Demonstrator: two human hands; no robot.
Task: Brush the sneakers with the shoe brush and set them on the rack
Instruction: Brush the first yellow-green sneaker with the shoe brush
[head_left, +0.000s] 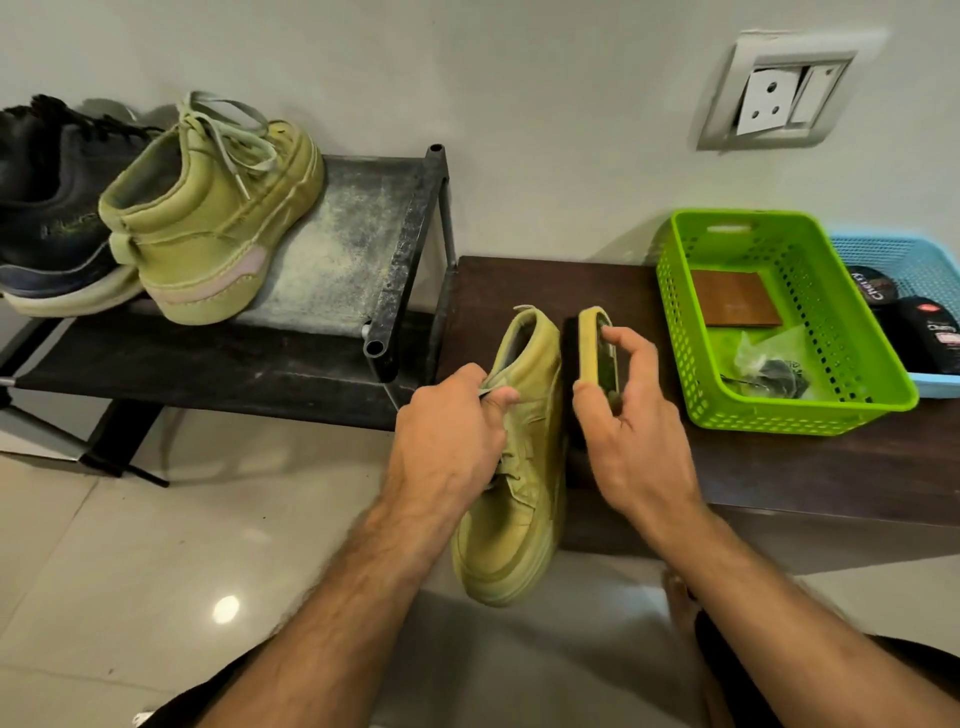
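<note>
A black metal shoe rack (410, 228) with a dusty, whitened top shelf carries an olive-green high-top sneaker (213, 218) and, touching it on the left, a dark sneaker (52, 218). Beside the rack stands a dark brown wooden bench (779, 467), bearing a green perforated basket (810, 410) and a light-blue basket (883, 249) just beside it. Both stand on a glossy pale tiled floor (156, 571).

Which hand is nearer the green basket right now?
Right. The right hand, gripping the shoe brush, sits just left of the green basket; the left hand holds the sneaker farther left.
</note>
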